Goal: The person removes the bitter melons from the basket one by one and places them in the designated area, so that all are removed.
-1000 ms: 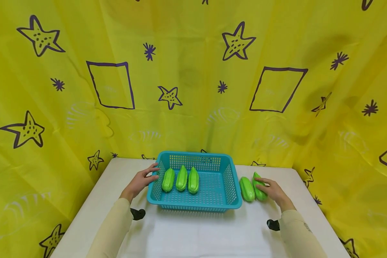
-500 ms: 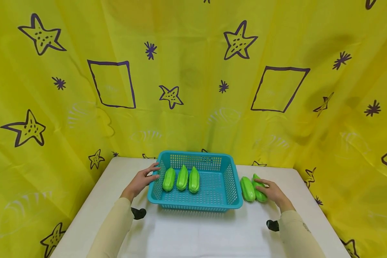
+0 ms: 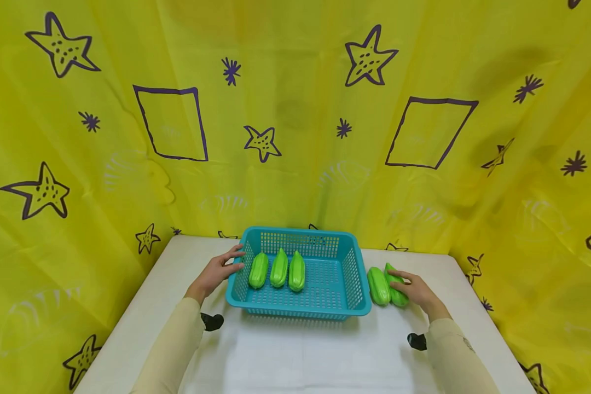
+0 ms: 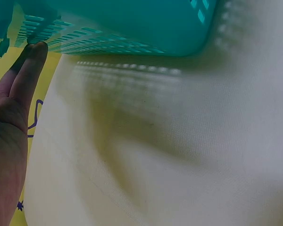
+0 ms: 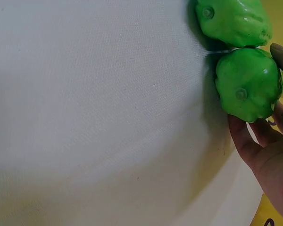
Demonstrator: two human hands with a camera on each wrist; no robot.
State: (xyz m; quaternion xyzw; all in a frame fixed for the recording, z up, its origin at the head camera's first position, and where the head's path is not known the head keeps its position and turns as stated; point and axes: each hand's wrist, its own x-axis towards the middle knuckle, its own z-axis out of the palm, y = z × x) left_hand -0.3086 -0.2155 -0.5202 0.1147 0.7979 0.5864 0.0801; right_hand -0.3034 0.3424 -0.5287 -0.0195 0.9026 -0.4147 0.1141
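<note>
A teal plastic basket (image 3: 297,313) sits on the white table, with three shiny green ribbed gourds (image 3: 278,268) lying side by side in its left half. My left hand (image 3: 214,272) is at the basket's left side, and the left wrist view shows its nearly straight fingers (image 4: 30,70) touching the perforated wall. To the right of the basket, two similar gourds lie next to each other. My right hand (image 3: 417,290) holds the outer gourd (image 5: 250,84), thumb on one side and fingers on the other. The inner gourd (image 3: 378,286) lies between it and the basket.
Yellow curtains (image 3: 295,109) with star drawings stand behind and on both sides of the table (image 3: 305,355). The basket's rear edge is close to the back curtain. Dark wrist-worn pieces (image 3: 417,341) stick out near both forearms.
The head view has shifted slightly. Both hands, the basket and the gourds keep their places relative to each other.
</note>
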